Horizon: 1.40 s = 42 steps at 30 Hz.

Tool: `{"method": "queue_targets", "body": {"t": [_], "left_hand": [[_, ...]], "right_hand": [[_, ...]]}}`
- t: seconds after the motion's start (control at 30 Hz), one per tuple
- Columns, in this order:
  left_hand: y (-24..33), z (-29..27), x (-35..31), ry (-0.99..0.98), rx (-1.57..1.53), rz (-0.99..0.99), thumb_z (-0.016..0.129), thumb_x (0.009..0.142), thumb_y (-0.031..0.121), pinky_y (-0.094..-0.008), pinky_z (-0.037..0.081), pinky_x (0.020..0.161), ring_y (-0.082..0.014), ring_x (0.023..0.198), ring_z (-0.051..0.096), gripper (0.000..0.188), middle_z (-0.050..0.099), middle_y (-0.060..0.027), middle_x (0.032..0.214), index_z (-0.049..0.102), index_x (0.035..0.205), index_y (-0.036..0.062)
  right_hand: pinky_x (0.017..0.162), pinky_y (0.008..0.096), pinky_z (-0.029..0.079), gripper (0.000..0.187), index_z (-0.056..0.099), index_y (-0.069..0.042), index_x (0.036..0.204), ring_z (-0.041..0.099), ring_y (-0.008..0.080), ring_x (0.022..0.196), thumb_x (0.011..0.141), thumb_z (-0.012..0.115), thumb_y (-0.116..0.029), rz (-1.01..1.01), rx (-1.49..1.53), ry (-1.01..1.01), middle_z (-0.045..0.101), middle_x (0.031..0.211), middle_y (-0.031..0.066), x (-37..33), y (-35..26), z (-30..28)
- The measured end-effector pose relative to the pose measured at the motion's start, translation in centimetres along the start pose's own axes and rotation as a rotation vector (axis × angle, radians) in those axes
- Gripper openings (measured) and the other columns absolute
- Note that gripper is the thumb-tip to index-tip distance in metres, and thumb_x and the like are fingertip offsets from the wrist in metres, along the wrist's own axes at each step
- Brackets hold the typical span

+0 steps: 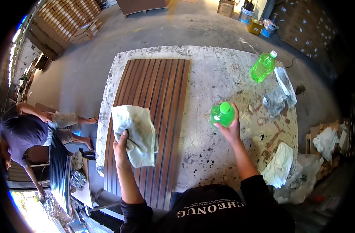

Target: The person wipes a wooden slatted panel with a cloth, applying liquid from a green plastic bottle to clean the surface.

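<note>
My left hand (pixel 122 146) grips a folded white cloth (pixel 136 134), thumb on top, above a brown slatted wood panel (pixel 162 89) with dark grooves. The panel lies lengthwise on the left part of a stained white worktable (pixel 212 70). In my right hand (pixel 232 128) is a green plastic bottle (pixel 222 114) with a green cap, fingers wrapped round its side. It is over the table, right of the panel. A second bottle (pixel 262 68), with green liquid and a white cap, stands at the table's far right.
Crumpled grey cloths (pixel 276 101) lie at the table's right edge, and a white cloth (pixel 278 165) at its near right corner. Beyond that are plastic bags (pixel 301 178). At left, another person (pixel 28 130) bends beside dark ribbed panels (pixel 60 171). Cans (pixel 254 26) stand on the floor behind.
</note>
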<state>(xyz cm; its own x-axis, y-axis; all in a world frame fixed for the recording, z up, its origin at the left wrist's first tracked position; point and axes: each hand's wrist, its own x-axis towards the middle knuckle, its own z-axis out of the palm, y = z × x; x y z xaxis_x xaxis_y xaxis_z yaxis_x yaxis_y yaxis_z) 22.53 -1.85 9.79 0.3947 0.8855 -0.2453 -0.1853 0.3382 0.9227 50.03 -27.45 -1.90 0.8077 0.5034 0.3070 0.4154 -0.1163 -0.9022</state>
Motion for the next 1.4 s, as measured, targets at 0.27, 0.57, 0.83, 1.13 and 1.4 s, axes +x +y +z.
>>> {"method": "queue_targets", "body": {"t": [0.27,0.57,0.83,1.13,1.4], "left_hand": [[-6.4,2.3,3.9,0.156,1.17,0.771,0.069,0.08,0.016,-0.0385,0.052,0.073,-0.0304,0.076,0.064,0.03,0.063,-0.0124,0.082,0.063,0.107,0.0039],[-14.0,5.8,7.5,-0.145,0.711,0.092,0.059,0.086,0.025,-0.0404,0.048,0.078,-0.0346,0.087,0.064,0.028,0.066,-0.0206,0.089,0.066,0.102,0.0036],[-16.1,5.9,9.4,-0.404,-0.431,-0.528,0.053,0.093,0.03,-0.0387,0.047,0.091,-0.029,0.099,0.061,0.043,0.064,-0.0143,0.109,0.053,0.123,-0.0012],[-13.6,3.7,7.3,-0.291,-0.269,-0.456,0.048,0.095,0.024,-0.0432,0.05,0.092,-0.03,0.103,0.061,0.04,0.059,-0.0182,0.116,0.047,0.124,-0.0033],[-14.0,4.1,7.0,-0.322,-0.253,-0.362,0.051,0.094,0.026,-0.0404,0.051,0.088,-0.0267,0.098,0.062,0.04,0.061,-0.0152,0.111,0.05,0.122,-0.0023]], "right_hand": [[0.095,0.0401,0.045,0.099,0.024,-0.006,0.14,0.055,0.0312,0.113,0.067,0.083,-0.037,-0.091,-0.093,-0.095,0.053,0.124,0.0171,1.4,0.4,-0.7],[0.084,0.0431,0.054,0.09,0.034,-0.015,0.135,0.064,0.036,0.097,0.068,0.073,-0.06,-0.071,-0.405,-0.419,0.063,0.11,0.0169,2.9,-3.7,-1.6],[0.084,0.0458,0.053,0.086,0.035,-0.018,0.135,0.064,0.0375,0.096,0.068,0.076,-0.054,-0.02,-0.63,-0.586,0.064,0.107,0.0183,2.9,-5.6,-0.7],[0.081,0.0451,0.053,0.083,0.038,-0.014,0.132,0.065,0.037,0.094,0.069,0.076,-0.052,-0.028,-0.675,-0.653,0.066,0.103,0.018,4.3,-7.7,-0.5],[0.084,0.0437,0.054,0.082,0.036,-0.015,0.138,0.066,0.034,0.091,0.075,0.071,-0.053,0.154,-1.0,-0.967,0.065,0.102,0.0185,5.8,-10.6,4.4]]}}
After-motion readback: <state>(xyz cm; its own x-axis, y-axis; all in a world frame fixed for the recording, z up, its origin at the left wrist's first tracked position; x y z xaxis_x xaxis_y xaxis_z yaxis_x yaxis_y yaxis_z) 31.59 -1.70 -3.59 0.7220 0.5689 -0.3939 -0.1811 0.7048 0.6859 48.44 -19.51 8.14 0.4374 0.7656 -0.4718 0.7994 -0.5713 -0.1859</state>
